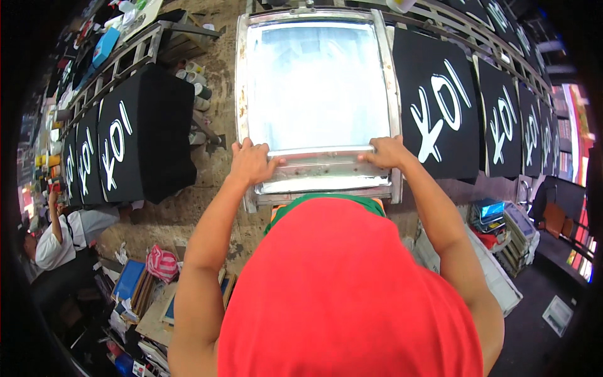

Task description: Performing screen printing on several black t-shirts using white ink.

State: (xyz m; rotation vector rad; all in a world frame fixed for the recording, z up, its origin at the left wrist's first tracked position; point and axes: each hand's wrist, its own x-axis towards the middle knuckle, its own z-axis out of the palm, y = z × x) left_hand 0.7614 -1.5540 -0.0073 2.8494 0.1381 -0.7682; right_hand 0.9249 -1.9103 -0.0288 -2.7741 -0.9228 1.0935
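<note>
A screen-printing frame (317,81) with white ink across its mesh lies in front of me. A wide metal squeegee (320,162) spans its lower part, above a strip of white ink. My left hand (254,163) is closed on the squeegee's left end, thumb over its bar. My right hand (383,154) grips the right end the same way. Both hands are beside the frame's side rails. Just to the right lies a black fabric panel (440,88) with a large white print; another black printed panel (113,141) lies further off to the left.
Printed black panels (502,119) line metal racks on both sides. A co-worker (63,239) in a white top is at far left. Paint tubs (195,81) stand on the stained floor. Stacked boards (135,283), a pink striped bag (162,262) and a dark chair (553,207) are nearby.
</note>
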